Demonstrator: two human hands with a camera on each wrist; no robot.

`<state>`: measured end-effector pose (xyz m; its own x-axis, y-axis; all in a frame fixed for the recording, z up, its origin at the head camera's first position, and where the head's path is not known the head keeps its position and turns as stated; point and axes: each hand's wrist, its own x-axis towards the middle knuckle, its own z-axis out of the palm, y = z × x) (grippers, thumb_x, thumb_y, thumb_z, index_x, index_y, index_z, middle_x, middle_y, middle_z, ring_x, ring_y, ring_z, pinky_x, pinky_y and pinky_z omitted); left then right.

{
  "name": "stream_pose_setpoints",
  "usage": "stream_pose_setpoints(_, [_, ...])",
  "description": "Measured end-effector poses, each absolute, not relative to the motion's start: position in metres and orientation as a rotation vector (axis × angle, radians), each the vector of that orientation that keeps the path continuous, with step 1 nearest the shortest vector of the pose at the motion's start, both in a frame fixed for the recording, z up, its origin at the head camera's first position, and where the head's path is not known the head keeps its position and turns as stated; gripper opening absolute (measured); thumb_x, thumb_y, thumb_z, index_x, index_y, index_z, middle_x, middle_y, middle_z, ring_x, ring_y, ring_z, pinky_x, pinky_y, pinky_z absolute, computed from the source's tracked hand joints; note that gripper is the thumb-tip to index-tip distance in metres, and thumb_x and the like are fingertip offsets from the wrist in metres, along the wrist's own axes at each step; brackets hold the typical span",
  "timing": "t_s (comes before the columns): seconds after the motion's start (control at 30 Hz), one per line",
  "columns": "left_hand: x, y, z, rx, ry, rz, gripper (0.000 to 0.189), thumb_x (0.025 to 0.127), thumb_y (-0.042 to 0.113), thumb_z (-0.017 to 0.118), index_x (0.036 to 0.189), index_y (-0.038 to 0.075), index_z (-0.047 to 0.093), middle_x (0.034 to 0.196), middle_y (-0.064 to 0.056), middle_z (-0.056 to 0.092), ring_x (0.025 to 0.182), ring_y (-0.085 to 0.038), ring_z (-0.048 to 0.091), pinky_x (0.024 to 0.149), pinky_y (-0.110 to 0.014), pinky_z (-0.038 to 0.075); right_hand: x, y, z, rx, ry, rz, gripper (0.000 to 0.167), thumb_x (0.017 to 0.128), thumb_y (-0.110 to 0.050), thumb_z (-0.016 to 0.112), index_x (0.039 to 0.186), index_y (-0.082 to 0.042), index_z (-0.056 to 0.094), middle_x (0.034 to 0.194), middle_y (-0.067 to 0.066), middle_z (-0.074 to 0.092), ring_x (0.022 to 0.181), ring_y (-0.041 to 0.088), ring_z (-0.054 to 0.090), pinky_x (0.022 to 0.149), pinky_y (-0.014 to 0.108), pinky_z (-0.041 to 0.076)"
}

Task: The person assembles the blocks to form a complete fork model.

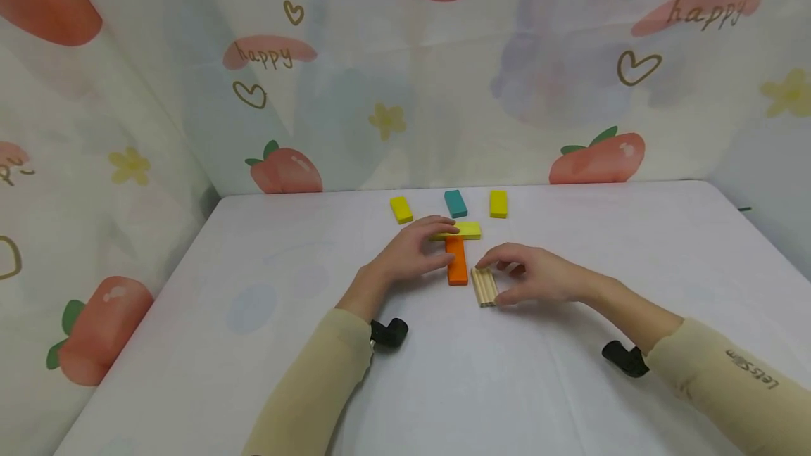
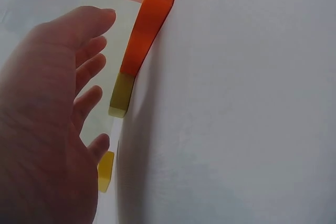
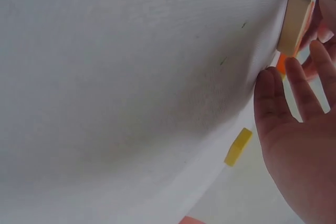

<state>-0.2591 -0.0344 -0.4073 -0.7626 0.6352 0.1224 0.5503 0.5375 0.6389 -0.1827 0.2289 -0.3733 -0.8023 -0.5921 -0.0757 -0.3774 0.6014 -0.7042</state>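
The ribbed block (image 1: 485, 288) is borne by the surface (image 1: 462, 385) beside the orange block (image 1: 457, 269); whether it is pinched by the right grip (image 1: 537, 274) cannot be told; the orange block could be jogged if the left grip (image 1: 413, 250), loosely spread, is lowered.

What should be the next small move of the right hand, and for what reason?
Probably the right hand should nudge the wooden piece leftward, toward the orange block. This hand brackets the wooden piece between thumb and fingertips, and a narrow gap seems to remain between the piece and the block.
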Motion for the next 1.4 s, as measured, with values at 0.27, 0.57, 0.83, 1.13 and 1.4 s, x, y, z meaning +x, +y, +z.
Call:
stream_pose_setpoints(0.27, [-0.2612,-0.0327,-0.4102,1.039,2.663,0.952,0.042,0.095,0.031,0.07,0.135,0.02,0.064,0.147,0.005,0.052,0.143,-0.014,0.035,0.119,-0.036,0.026,-0.1823,0.2295,-0.3771,-0.822,2.537,-0.974,0.049,0.086,-0.027,0.083,0.13,-0.016,0.064,0.136,0.005,0.058,0.12,0.028,0.052,0.1,0.049,0.047])
stream_pose_setpoints(0.57, [-0.2624,-0.0323,-0.4103,1.049,2.667,0.896,0.041,0.095,0.033,0.07,0.135,0.023,0.066,0.146,0.007,0.053,0.146,-0.013,0.031,0.12,-0.036,0.022,-0.1814,0.228,-0.377,-0.876,2.565,-0.965,0.047,0.085,-0.023,0.083,0.128,-0.015,0.066,0.133,0.003,0.061,0.12,0.029,0.054,0.102,0.054,0.046])
stream_pose_setpoints(0.83, [-0.2618,-0.0323,-0.4091,1.048,2.652,0.883,0.041,0.095,0.033,0.07,0.134,0.022,0.067,0.145,0.006,0.054,0.146,-0.014,0.032,0.12,-0.036,0.023,-0.1804,0.2272,-0.3777,-0.838,2.601,-0.948,0.047,0.085,-0.024,0.083,0.128,-0.015,0.066,0.129,0.001,0.062,0.113,0.025,0.055,0.099,0.05,0.048])
stream_pose_setpoints(1.13, [-0.2618,-0.032,-0.4096,1.037,2.649,0.866,0.041,0.095,0.033,0.07,0.134,0.021,0.067,0.147,0.006,0.053,0.147,-0.014,0.03,0.12,-0.037,0.022,-0.1805,0.2283,-0.3771,-0.802,2.607,-0.978,0.046,0.084,-0.022,0.084,0.127,-0.016,0.067,0.127,0.0,0.063,0.113,0.025,0.055,0.098,0.048,0.05])
stream_pose_setpoints(1.4, [-0.2626,-0.0314,-0.4112,1.039,2.648,0.881,0.04,0.095,0.032,0.07,0.134,0.02,0.067,0.147,0.005,0.052,0.147,-0.014,0.03,0.12,-0.036,0.021,-0.1816,0.2282,-0.376,-0.783,2.599,-1.029,0.045,0.084,-0.022,0.084,0.126,-0.019,0.066,0.128,-0.002,0.062,0.113,0.024,0.055,0.098,0.044,0.051])
